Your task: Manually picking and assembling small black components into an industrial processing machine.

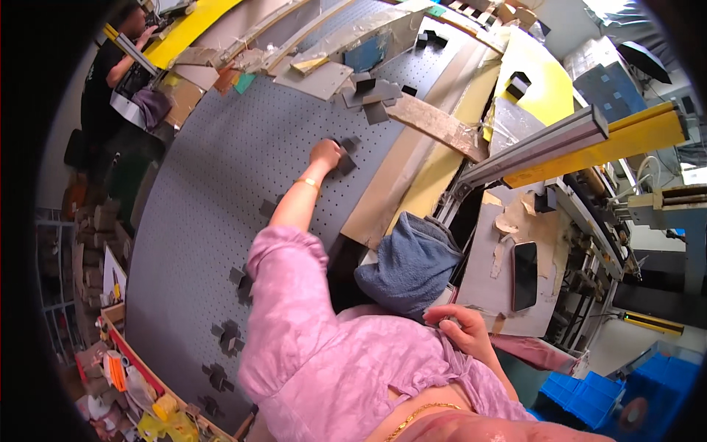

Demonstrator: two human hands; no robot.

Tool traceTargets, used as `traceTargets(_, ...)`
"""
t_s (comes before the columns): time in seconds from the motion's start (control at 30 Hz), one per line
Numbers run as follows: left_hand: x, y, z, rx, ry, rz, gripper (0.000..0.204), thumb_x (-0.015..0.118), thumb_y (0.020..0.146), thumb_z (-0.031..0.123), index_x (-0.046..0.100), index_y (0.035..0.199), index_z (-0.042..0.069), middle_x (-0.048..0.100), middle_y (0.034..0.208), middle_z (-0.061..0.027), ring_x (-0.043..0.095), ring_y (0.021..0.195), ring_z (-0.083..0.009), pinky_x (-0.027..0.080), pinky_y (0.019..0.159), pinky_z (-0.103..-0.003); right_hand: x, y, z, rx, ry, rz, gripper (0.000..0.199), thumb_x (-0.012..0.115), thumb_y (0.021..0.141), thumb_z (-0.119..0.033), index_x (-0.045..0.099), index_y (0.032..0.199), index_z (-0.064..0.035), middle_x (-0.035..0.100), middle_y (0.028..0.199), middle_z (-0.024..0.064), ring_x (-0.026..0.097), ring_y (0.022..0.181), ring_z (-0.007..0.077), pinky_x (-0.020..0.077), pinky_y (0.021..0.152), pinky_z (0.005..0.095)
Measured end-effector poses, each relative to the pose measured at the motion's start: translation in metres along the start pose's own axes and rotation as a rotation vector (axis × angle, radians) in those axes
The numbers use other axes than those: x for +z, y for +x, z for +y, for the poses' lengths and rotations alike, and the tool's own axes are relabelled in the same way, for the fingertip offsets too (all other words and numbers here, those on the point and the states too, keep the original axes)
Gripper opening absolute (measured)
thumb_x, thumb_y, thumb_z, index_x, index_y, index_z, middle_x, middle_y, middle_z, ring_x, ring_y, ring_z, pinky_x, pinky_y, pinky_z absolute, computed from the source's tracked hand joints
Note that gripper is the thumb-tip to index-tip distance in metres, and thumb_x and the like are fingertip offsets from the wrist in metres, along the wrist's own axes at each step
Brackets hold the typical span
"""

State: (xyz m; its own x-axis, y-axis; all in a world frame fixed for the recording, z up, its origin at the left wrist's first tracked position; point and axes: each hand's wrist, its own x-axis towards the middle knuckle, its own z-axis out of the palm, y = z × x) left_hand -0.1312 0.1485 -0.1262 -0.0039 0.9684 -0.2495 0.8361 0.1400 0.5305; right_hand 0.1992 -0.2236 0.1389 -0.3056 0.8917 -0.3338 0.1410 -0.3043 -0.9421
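My left hand (325, 155) reaches far out over a grey perforated tabletop (199, 191). Its fingers are closed at the edge of a dark grey folded card piece (346, 156) with flaps standing out; the fingertips are partly hidden. Close to my body, my right hand (465, 330) is held with curled fingers, and whatever may be between them is too small to make out. More dark folded pieces (228, 337) lie in a row along the near left of the tabletop. Further dark and grey pieces (374, 97) are grouped beyond my left hand.
A blue cloth (412, 261) hangs beside the table, near a phone (524, 276) on a worn board. A wooden bar (438, 125) and a metal rail (537, 147) cross on the right. Blue crates (582, 398) stand lower right. Another person (110, 81) works at far left.
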Motion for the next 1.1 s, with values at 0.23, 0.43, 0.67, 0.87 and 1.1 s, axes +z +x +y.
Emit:
traceTargets(0.23,-0.12,-0.202,0.15,0.56,-0.518,-0.439,0.009,0.067,0.086,0.004,0.073,0.091,0.0,0.072,0.076,-0.0035,0.067,0.067,-0.0087,0.051,0.055,-0.024,-0.034,0.008,-0.019,-0.414,-0.421,0.181,0.02,0.064,0.089,-0.004,0.069,0.108,-0.0014,0.071,0.099,0.0122,0.069,0.093,0.0251,0.0518,0.082,0.0331)
traceTargets(0.43,-0.135,-0.343,0.262,1.342,0.029,-0.307,0.012,0.071,0.085,0.021,0.072,0.093,0.012,0.069,0.084,-0.0036,0.066,0.081,-0.0234,0.052,0.073,-0.034,-0.092,-0.027,-0.074,-0.75,-0.638,0.132,0.043,0.074,0.081,-0.009,0.063,0.123,-0.0046,0.064,0.122,0.0122,0.057,0.117,0.0305,0.0431,0.1,0.0396)
traceTargets(0.67,-0.095,-0.422,0.358,1.553,-0.059,-0.335,0.012,0.072,0.084,0.017,0.072,0.094,0.01,0.069,0.087,-0.0026,0.064,0.077,-0.0228,0.051,0.069,-0.034,-0.158,-0.127,-0.016,-0.678,-0.434,-0.118,0.039,0.072,0.087,-0.014,0.064,0.123,-0.0039,0.065,0.12,0.0108,0.059,0.114,0.0266,0.0441,0.099,0.0376)
traceTargets(0.87,-0.04,-0.429,0.438,1.566,-0.05,-0.484,0.02,0.081,0.076,0.022,0.075,0.088,0.008,0.069,0.087,-0.0045,0.065,0.08,-0.0232,0.051,0.072,-0.034,-0.207,-0.189,0.016,-0.564,-0.297,0.156,0.039,0.071,0.089,-0.017,0.063,0.125,-0.0034,0.067,0.119,0.0089,0.06,0.113,0.0197,0.0429,0.1,0.0324)
traceTargets(1.1,0.028,-0.39,0.501,1.423,-0.055,-0.5,0.037,0.09,0.065,0.025,0.071,0.093,0.01,0.065,0.096,-0.0061,0.059,0.094,-0.0247,0.049,0.081,-0.036,-0.267,-0.193,0.044,-0.738,-0.501,0.538,0.045,0.081,0.078,-0.02,0.066,0.118,-0.0069,0.066,0.115,0.0072,0.058,0.113,0.0245,0.0411,0.103,0.0372)
